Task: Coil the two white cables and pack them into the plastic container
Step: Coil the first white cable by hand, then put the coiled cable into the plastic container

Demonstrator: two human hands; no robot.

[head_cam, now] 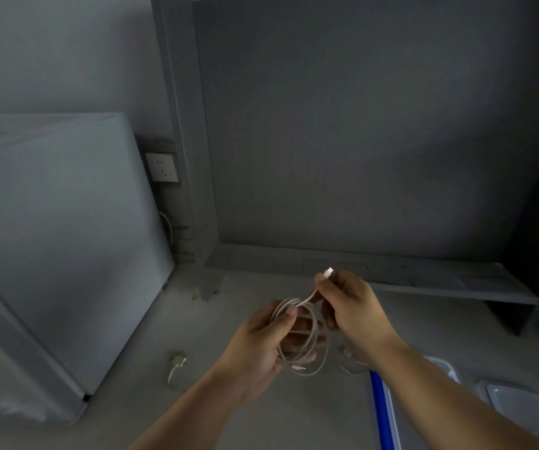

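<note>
A white cable hangs in several loops above the grey floor, low in the middle of the head view. My left hand grips the loops at their left side. My right hand pinches the cable's free end, and the white plug sticks up above its fingers. A second white cable lies on the floor to the left, its connector upward. The clear plastic container with a blue edge sits at lower right, partly hidden by my right forearm.
A clear plastic lid or tray lies at the far lower right. A large pale appliance stands on the left. A wall socket sits behind it. A low grey shelf runs along the back wall.
</note>
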